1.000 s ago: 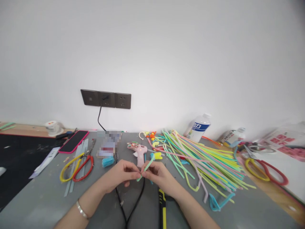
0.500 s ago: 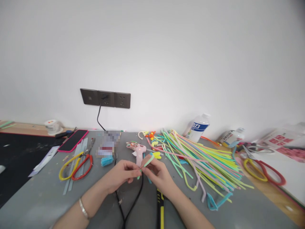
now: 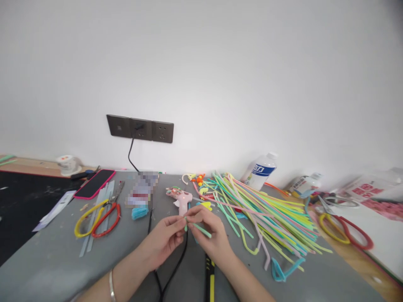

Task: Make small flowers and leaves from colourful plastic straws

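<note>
Pinched between the fingertips of my left hand (image 3: 165,241) is a bent piece of light green pipe cleaner (image 3: 203,230). My right hand (image 3: 211,233) grips the same piece from the other side, and its free end sticks out to the right under the fingers. Fingertips hide the spot where the piece is bent. Just beyond my hands lies a pink glue gun (image 3: 183,200) with a black cord. A black and yellow utility knife (image 3: 210,279) lies beneath my right wrist.
On the right are many pastel pipe cleaners (image 3: 270,212), a bent blue one (image 3: 280,270), a white bottle (image 3: 260,172) and scissors (image 3: 346,230). Leftward lie red-and-yellow-handled pliers (image 3: 103,218), clear sticks (image 3: 86,245), a pink-edged phone (image 3: 95,183) and a blue bundle (image 3: 139,212).
The green pipe cleaner's free end has swung from pointing up above my fingers to pointing down and right. My right hand has turned, and both hands remain together at the piece.
</note>
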Tool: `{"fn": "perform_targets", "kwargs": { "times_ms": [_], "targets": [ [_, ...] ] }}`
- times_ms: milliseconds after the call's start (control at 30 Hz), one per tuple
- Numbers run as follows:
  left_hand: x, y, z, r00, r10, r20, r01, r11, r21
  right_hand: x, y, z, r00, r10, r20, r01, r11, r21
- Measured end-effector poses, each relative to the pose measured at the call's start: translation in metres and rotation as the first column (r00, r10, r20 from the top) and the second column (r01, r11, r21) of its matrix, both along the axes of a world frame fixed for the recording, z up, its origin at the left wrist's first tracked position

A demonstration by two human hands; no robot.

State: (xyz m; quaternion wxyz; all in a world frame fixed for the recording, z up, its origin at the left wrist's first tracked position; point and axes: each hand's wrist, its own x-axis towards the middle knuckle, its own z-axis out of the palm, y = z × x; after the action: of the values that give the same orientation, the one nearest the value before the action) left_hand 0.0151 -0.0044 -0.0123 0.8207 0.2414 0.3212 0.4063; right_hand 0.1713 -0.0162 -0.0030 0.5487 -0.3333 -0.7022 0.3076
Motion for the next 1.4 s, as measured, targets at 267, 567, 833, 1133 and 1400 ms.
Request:
{"fn": "perform_targets", "kwargs": {
  "times_ms": [267,567,833,1133,1400],
  "targets": [
    [0.0,-0.005,0.0,0.995,0.009,0.103,0.004,0.992,-0.127,0.0,-0.005,0.003,0.988,-0.003,0.157,-0.017,0.992,0.124],
    [-0.002,-0.001,0.002,0.997,-0.05,-0.054,0.051,0.998,0.022,0.003,-0.002,0.001,0.986,-0.012,0.167,-0.01,0.992,0.125],
    [-0.005,0.001,0.005,0.989,-0.065,-0.133,0.076,0.994,0.077,0.003,0.002,0.003,0.988,0.008,0.154,-0.021,0.996,0.085],
    [-0.008,0.004,0.003,0.949,-0.068,-0.307,0.146,0.96,0.241,0.003,0.0,0.001,0.982,0.029,0.186,-0.036,0.999,0.036],
    [-0.004,0.002,0.001,0.894,-0.035,-0.447,0.205,0.919,0.337,-0.001,-0.003,0.001,0.952,0.119,0.284,-0.133,0.991,0.031]
  ]
}}
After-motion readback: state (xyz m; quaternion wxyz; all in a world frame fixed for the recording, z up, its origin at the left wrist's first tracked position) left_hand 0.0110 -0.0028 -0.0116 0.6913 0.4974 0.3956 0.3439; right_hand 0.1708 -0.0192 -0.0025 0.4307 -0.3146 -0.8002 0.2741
